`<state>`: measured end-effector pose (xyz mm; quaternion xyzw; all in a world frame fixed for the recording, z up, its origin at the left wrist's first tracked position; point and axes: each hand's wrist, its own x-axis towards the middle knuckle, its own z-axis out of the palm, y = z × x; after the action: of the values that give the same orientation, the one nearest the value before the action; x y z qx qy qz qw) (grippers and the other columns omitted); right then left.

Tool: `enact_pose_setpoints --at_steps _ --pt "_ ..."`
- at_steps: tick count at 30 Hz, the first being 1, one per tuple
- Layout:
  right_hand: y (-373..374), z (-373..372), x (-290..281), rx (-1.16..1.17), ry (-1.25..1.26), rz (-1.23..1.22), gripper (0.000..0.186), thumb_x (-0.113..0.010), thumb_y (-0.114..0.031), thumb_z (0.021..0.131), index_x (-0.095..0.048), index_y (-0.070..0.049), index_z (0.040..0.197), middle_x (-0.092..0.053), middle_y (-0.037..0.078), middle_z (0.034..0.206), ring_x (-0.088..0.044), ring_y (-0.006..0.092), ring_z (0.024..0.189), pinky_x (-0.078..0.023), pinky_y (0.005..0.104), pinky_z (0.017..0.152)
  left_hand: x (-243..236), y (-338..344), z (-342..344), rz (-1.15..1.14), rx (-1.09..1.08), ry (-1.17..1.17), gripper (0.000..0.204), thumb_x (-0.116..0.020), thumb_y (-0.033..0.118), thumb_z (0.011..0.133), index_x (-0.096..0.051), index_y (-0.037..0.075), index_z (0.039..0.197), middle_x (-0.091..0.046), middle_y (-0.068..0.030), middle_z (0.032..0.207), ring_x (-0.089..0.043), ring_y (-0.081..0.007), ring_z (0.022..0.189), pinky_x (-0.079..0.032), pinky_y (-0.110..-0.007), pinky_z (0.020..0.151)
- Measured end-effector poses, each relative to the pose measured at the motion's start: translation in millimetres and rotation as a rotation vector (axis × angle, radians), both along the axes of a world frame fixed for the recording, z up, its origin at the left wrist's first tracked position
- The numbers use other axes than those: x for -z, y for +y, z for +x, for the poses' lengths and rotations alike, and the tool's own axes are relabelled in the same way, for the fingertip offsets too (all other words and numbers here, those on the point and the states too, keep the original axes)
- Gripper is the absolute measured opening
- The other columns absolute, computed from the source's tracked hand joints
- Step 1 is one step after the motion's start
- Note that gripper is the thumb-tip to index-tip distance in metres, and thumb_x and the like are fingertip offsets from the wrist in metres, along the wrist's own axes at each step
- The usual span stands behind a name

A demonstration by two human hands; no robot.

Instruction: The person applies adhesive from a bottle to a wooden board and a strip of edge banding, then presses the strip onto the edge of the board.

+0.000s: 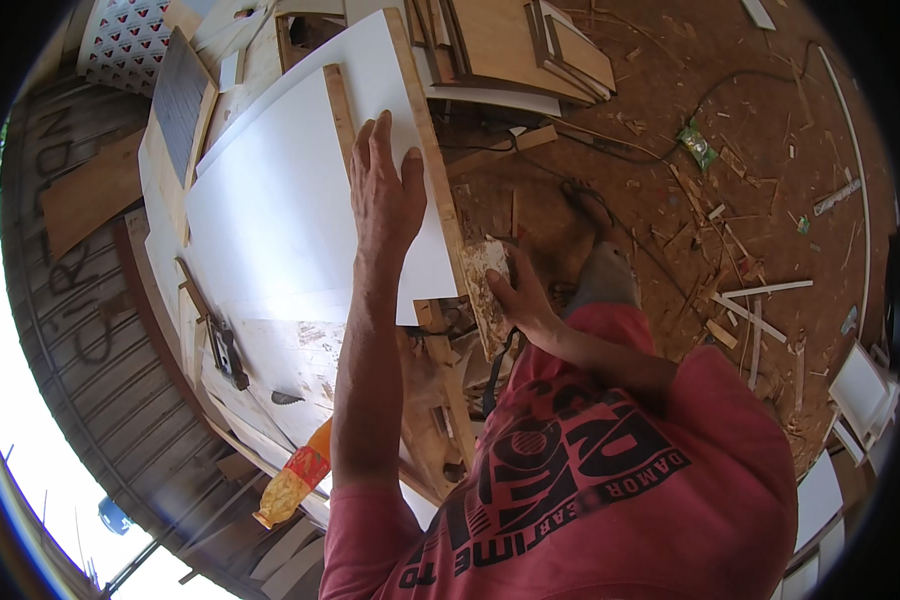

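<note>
My left hand [385,195] lies flat with its fingers stretched out, over a white panel [260,190]. Its fingertips are beside a wooden strip [340,110] on the panel. A second wooden edge strip [425,140] runs along the panel's right side, just past my left thumb. Close to my body, my right hand [525,300] is closed around a worn, rough wooden piece [482,290] with whitish, flaking patches. That piece meets the near right corner of the white panel. My fingers on its far side are partly hidden.
A black-and-metal tool [225,350] and an orange bottle [295,480] are at the bench's left. Stacked wooden panels [500,45] stand at the far side. Wood scraps [755,310], a cable [660,155] and a green wrapper [697,145] litter the brown floor.
</note>
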<state>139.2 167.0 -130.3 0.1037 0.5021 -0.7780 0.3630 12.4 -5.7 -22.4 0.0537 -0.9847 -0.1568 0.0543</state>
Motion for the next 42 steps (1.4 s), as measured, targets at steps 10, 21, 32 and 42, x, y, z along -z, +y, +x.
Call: enact_pose_setpoints --at_steps 10,21,32,42 --pt "32.1 20.5 41.5 -0.274 0.058 0.179 0.060 -0.061 -0.028 0.091 -0.031 -0.003 0.137 -0.057 0.012 0.105 -0.056 0.0167 0.088 -0.047 0.0303 0.078 -3.8 7.1 4.9 0.052 -0.062 0.061 0.051 -0.059 0.014 0.090 -0.038 0.009 0.137 -0.036 -0.0192 0.140 -0.039 -0.0366 0.128 -0.038 -0.045 0.103" --pt "64.7 -48.9 44.3 0.170 -0.038 0.206 0.058 -0.060 -0.040 0.090 -0.041 -0.005 0.133 -0.054 0.002 0.093 -0.053 0.0076 0.076 -0.045 0.0252 0.061 -26.3 57.1 92.0 -0.124 0.038 -0.296 0.089 -0.074 0.017 0.075 -0.022 0.016 0.147 -0.018 -0.0208 0.150 -0.018 -0.0391 0.139 -0.024 -0.050 0.112" --pt "67.3 -134.1 52.5 0.406 -0.017 0.052 0.064 -0.057 -0.039 0.093 -0.034 -0.001 0.139 -0.047 0.010 0.130 -0.045 0.0185 0.118 -0.034 0.0327 0.101 -6.7 43.3 18.5 -0.187 0.043 -0.169 0.091 -0.064 0.000 0.070 -0.019 0.014 0.148 -0.013 -0.0235 0.151 -0.009 -0.0416 0.141 -0.015 -0.053 0.113" --pt "84.5 -188.6 50.7 0.432 -0.111 0.047 0.062 -0.053 -0.036 0.095 -0.030 -0.001 0.141 -0.041 0.011 0.137 -0.041 0.0206 0.124 -0.032 0.0338 0.104 -7.7 -7.4 -159.1 -0.301 -0.018 -0.186 0.093 -0.072 0.023 0.076 -0.016 0.017 0.149 -0.018 -0.0206 0.150 -0.014 -0.0379 0.141 -0.022 -0.049 0.113"
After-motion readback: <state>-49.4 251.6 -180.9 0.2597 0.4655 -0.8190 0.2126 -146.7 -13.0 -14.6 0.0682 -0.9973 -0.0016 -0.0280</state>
